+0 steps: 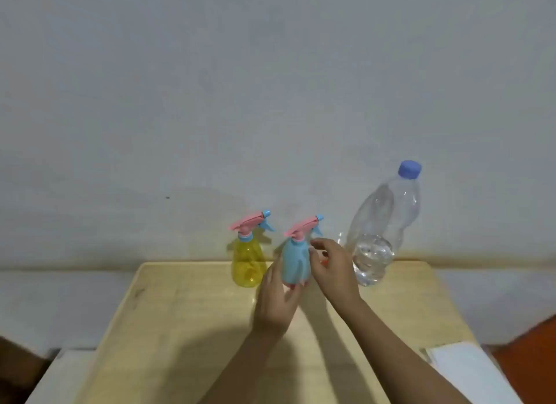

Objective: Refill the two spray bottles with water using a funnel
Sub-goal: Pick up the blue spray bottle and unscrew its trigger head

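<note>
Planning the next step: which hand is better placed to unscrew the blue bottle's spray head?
Right, probably. The left hand grips the blue spray bottle low on its body, steadying it; the right hand hovers beside its neck, just below the pink spray head.

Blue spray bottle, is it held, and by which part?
Left hand grips the blue spray bottle round its lower body; whether the right hand touches it is unclear.
</note>
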Demonstrator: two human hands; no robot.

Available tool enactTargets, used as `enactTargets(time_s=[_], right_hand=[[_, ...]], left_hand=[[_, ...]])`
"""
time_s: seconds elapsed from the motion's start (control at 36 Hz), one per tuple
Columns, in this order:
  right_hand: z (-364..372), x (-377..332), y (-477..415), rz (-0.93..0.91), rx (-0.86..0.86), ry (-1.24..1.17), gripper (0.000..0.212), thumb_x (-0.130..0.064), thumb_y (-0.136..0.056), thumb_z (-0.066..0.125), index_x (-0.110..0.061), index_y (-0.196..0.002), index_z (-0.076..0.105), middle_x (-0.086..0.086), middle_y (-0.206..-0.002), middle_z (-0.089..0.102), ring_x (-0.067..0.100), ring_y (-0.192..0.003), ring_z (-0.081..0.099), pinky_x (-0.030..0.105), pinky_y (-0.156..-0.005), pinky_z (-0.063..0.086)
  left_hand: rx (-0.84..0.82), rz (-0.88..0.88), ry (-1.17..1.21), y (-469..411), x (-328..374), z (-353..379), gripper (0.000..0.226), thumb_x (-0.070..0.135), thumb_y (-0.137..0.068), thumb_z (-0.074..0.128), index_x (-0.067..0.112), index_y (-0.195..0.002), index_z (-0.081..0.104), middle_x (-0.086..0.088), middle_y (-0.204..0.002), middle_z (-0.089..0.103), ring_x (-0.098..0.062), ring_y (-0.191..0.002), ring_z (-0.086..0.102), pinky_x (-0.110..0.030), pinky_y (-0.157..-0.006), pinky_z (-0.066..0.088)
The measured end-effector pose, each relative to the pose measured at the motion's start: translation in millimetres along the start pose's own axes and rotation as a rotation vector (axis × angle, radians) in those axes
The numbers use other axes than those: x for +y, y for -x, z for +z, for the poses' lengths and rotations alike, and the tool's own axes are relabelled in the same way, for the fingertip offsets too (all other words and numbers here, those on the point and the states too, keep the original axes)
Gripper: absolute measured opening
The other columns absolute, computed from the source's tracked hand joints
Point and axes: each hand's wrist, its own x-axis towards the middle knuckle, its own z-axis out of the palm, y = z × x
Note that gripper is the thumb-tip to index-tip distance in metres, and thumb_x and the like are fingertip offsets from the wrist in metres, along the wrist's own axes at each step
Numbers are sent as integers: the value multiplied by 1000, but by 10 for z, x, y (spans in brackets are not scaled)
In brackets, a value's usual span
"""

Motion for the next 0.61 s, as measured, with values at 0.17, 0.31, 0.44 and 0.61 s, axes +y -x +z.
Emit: enactTargets(time_s=[0.17,0.31,0.44,0.61], right_hand=[[421,217,-134,32,32,35,30,-21,-86,64,-13,-115,64,3,-104,69,16,-87,62,18,-71,36],[618,268,-331,83,50,-79,19,-25,-84,67,-19,-103,65,-4,-92,69,8,-82,62,23,-71,48],[658,306,-381,136,85,-161,12,-25,-82,70,-20,-93,67,-10,-84,68,1,-81,62,21,-73,50],[507,229,-393,226,113,-293,13,-23,-77,76,-17,-87,72,-11,-74,69,1,-69,61,19,-66,48]], left_hand=[[-167,-164,65,-329,-345,217,71,18,-87,61,8,-147,25,-13,-150,31,-28,-137,34,-32,-111,30],[-102,-147,86,-538,-628,412,86,40,-72,59,0,-143,32,-16,-142,43,-28,-135,40,-48,-109,35],[-151,-80,109,-607,-708,421,84,31,-72,69,10,-144,30,-12,-142,43,-25,-133,42,-48,-107,37],[-73,32,56,-544,-634,328,105,48,-55,78,10,-143,35,-2,-141,46,-19,-129,46,-37,-105,42]])
